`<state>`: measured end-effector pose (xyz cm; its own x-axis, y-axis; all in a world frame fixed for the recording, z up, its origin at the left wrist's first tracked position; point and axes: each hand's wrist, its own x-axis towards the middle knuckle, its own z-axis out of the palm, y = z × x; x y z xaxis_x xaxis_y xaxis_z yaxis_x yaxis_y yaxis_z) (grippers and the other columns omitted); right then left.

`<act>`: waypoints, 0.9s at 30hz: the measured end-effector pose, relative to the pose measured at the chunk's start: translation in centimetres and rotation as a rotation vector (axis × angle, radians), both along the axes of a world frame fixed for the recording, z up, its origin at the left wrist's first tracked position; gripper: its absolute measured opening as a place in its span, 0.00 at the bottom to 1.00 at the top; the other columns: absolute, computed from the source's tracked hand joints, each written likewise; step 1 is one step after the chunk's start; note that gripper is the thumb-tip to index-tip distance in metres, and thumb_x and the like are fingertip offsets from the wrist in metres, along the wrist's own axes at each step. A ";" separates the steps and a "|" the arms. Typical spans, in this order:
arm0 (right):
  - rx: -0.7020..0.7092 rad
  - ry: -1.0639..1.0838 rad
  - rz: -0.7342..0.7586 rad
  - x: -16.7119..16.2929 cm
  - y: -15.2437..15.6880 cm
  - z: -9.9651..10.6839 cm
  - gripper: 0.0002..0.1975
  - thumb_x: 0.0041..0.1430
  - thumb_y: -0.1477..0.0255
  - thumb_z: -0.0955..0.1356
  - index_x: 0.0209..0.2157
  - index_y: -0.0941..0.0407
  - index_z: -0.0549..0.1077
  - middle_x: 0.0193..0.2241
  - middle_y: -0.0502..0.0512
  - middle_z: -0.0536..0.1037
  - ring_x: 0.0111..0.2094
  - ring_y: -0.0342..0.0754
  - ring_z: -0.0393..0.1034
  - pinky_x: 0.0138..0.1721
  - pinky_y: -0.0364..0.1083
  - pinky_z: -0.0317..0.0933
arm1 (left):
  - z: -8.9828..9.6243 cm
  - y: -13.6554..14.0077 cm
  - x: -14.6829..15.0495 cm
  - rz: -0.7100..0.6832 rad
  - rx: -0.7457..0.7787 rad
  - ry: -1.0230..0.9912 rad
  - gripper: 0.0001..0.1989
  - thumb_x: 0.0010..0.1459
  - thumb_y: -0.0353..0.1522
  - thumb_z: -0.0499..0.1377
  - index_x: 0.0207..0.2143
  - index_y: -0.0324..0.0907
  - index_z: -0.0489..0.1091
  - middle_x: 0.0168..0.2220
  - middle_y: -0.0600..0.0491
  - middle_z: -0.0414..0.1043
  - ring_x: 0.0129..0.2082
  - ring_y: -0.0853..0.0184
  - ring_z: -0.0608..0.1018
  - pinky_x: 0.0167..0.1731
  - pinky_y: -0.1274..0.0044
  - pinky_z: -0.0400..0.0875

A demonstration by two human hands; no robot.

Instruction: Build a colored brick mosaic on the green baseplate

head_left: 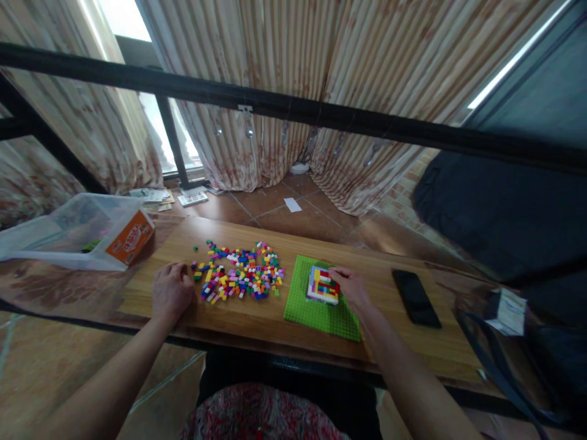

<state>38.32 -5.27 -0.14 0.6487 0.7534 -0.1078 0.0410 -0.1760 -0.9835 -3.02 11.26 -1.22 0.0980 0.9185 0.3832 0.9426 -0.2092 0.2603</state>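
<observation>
My right hand [350, 286] is closed in a pinch at the upper right corner of a small layered build of toy bricks [323, 292]. Whatever sits between its fingertips is too small to make out. Red, yellow, white and blue bricks show in the build, which stands on a green studded baseplate [300, 307]. On the left, my left hand [173, 288] rests on the wooden board with its fingers curled in, and their inner side is hidden. Beside it lies a loose spread of many-coloured toy bricks [241, 275].
A clear plastic bin [87, 229] with an orange label stands left of the wooden board [257, 327]. A black phone [416, 298] lies at the right. A dark metal rail [293, 102] crosses beyond the board, before striped curtains [238, 49].
</observation>
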 end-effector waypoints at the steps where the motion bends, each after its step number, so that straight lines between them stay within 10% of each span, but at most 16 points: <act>1: 0.004 0.006 0.007 -0.1 0.0 0.2 0.22 0.34 0.54 0.76 0.27 0.57 0.80 0.26 0.54 0.81 0.28 0.49 0.73 0.35 0.49 0.67 | 0.1 0.0 0.0 0.002 -0.004 0.004 0.18 0.55 0.30 0.48 0.43 0.35 0.72 0.47 0.39 0.72 0.49 0.53 0.72 0.54 0.65 0.65; 14: 0.098 -0.119 -0.302 -2.6 -3.3 3.0 0.20 0.51 0.54 0.67 0.30 0.58 0.76 0.28 0.56 0.79 0.31 0.50 0.71 0.34 0.48 0.64 | 0.4 -0.1 0.0 -0.013 -0.012 0.002 0.17 0.55 0.29 0.49 0.43 0.36 0.73 0.46 0.40 0.73 0.48 0.54 0.72 0.53 0.66 0.66; 21: 0.122 -0.503 0.252 -13.3 -3.3 3.0 0.13 0.61 0.65 0.63 0.37 0.54 0.78 0.34 0.55 0.79 0.37 0.50 0.72 0.41 0.48 0.64 | 0.5 -0.5 0.2 0.020 -0.011 -0.030 0.16 0.55 0.28 0.49 0.43 0.38 0.73 0.46 0.43 0.73 0.48 0.55 0.72 0.52 0.67 0.66; 27: -0.014 -0.770 0.338 -16.8 -0.8 1.2 0.12 0.62 0.73 0.61 0.39 0.54 0.76 0.37 0.58 0.78 0.42 0.52 0.70 0.46 0.50 0.61 | 0.6 -0.7 0.1 -0.008 -0.011 -0.045 0.15 0.55 0.28 0.49 0.41 0.39 0.73 0.46 0.42 0.73 0.48 0.56 0.72 0.52 0.66 0.66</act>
<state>21.51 -6.05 1.02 0.2841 0.9223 0.2619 0.7524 -0.0451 -0.6571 -2.90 10.57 -0.64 0.0881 0.9221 0.3768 0.9281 -0.2134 0.3052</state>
